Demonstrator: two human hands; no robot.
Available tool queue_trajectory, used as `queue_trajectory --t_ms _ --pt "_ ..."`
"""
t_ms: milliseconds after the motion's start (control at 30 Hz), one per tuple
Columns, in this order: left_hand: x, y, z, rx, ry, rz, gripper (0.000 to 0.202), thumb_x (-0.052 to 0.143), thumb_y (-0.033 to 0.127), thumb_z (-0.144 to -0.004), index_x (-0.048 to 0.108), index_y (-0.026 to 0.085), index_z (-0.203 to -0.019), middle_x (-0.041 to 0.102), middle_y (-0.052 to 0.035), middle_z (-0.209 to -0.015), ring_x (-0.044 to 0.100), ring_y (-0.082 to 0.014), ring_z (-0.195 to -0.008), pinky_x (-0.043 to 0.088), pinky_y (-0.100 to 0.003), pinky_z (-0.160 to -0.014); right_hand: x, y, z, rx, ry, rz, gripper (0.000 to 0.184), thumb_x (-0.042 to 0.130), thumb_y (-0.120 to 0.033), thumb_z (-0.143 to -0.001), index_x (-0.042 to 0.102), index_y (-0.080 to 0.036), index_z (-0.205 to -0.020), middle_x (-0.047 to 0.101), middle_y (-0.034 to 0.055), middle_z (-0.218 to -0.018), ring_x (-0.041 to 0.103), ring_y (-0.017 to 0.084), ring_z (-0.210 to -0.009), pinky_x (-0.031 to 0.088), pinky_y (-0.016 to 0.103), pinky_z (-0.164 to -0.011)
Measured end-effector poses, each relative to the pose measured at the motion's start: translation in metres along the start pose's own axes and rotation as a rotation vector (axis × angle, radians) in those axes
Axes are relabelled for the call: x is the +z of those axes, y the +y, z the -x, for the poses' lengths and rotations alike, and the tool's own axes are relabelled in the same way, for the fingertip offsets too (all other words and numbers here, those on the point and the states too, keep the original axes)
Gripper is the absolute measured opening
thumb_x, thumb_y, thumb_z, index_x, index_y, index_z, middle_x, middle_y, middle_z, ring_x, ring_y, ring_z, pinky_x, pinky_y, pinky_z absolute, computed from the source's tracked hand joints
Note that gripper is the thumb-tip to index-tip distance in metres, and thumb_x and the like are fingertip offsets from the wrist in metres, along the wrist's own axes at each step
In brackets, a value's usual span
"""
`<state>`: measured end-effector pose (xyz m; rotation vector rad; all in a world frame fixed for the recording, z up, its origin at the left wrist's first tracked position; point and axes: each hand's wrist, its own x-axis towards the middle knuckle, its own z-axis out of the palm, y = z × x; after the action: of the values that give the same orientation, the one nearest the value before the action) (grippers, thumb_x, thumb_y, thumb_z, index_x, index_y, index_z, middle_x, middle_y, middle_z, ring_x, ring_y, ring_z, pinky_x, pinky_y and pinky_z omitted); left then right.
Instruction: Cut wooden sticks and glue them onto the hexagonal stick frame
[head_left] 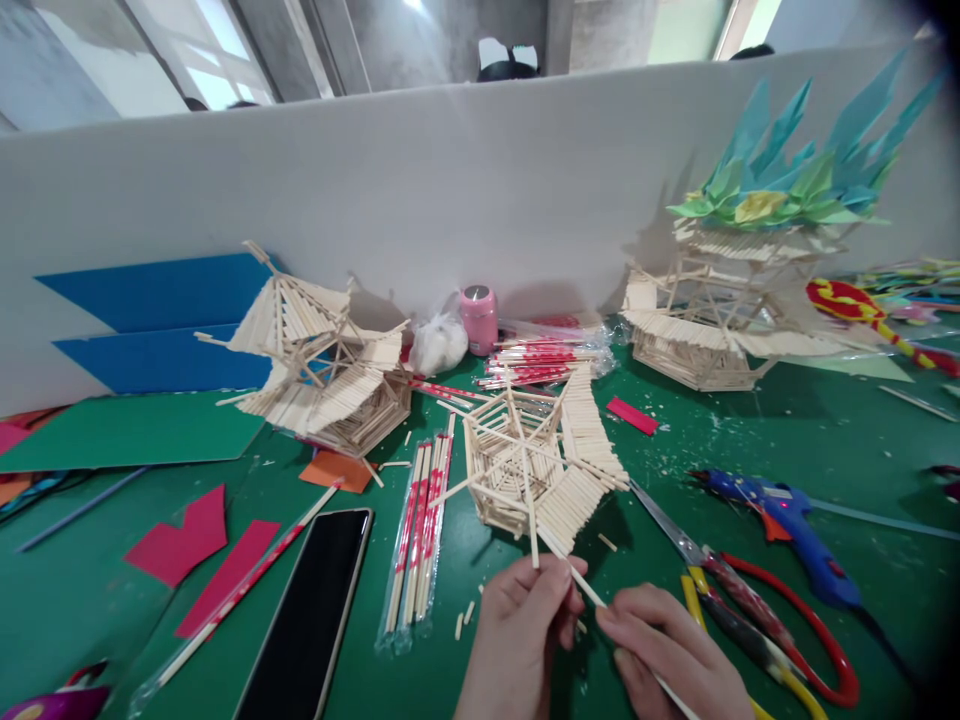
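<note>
My left hand (pixel 525 620) pinches one end of a thin wooden chopstick (pixel 588 586) at the near edge of a small stick-built model (pixel 517 460). Further along the same chopstick, my right hand (pixel 667 640) grips it between thumb and fingers; its tail passes out below the palm. The model has a web-like framework, with rows of short sticks covering its right side like roof panels. Whether my left fingertips also touch the model, I cannot tell. Short stick pieces (pixel 460 626) lie beside my left hand.
Right of my hands are scissors (pixel 705 560), yellow-handled pliers (pixel 750 640) and a blue glue gun (pixel 787 510). A phone (pixel 307 610) and wrapped chopsticks (pixel 420 540) lie left. Behind stand two larger stick models (pixel 330 370) (pixel 697 330), a pink canister (pixel 478 322) and a white partition (pixel 450 190).
</note>
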<state>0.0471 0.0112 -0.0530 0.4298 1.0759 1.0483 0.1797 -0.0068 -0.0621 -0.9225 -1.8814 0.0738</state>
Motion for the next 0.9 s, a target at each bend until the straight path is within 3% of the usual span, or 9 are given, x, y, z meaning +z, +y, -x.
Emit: queue_trajectory --t_ms 100,267,533,733,900 --pt "0.001 0.001 0.002 -0.02 0.002 0.001 0.032 0.072 0.04 -0.055 0.07 0.01 -0.065 0.052 0.0009 -0.046 0.037 -0.0062 -0.04 0.021 -0.022 -0.045 0.0 0.001 0.001 0.011 -0.022 0.031 0.016 0.049 -0.011 -0.077 0.059 -0.018 -0.088 0.064 0.0029 -0.066 0.063 0.012 -0.059 0.053 0.018 -0.053" --pt "0.001 -0.003 0.001 -0.005 -0.006 0.023 0.033 0.069 0.042 -0.058 0.069 0.01 -0.066 0.051 0.0015 -0.045 0.036 -0.0055 -0.038 0.021 -0.022 -0.045 0.001 -0.004 -0.008 0.0 0.054 0.041 0.014 0.047 -0.012 -0.078 0.06 -0.017 -0.081 0.063 0.0023 -0.06 0.062 0.011 -0.053 0.052 0.016 -0.05" --pt "0.006 0.004 0.006 -0.022 -0.031 0.056 0.026 0.067 0.035 -0.063 0.069 0.009 -0.068 0.052 0.0013 -0.046 0.037 -0.0058 -0.04 0.022 -0.022 -0.047 -0.001 0.0 -0.001 0.04 -0.042 -0.008 0.015 0.049 -0.012 -0.077 0.06 -0.018 -0.085 0.064 0.0022 -0.064 0.063 0.011 -0.056 0.053 0.017 -0.053" --pt "0.007 0.004 0.008 -0.034 -0.073 0.099 0.024 0.064 0.034 -0.068 0.069 0.01 -0.071 0.053 0.001 -0.047 0.038 -0.0062 -0.041 0.023 -0.022 -0.047 0.001 -0.004 -0.012 0.004 0.054 -0.016 0.019 0.047 -0.006 -0.074 0.061 -0.017 -0.082 0.063 0.0015 -0.058 0.062 0.01 -0.049 0.051 0.016 -0.047" --pt "0.005 0.004 0.009 -0.02 -0.082 0.117 0.021 0.063 0.03 -0.069 0.069 0.01 -0.071 0.054 0.0006 -0.049 0.038 -0.0061 -0.042 0.023 -0.021 -0.047 0.004 0.002 -0.003 -0.02 -0.017 -0.042 0.02 0.049 -0.004 -0.071 0.059 -0.014 -0.085 0.062 0.0028 -0.06 0.06 0.01 -0.05 0.051 0.016 -0.047"
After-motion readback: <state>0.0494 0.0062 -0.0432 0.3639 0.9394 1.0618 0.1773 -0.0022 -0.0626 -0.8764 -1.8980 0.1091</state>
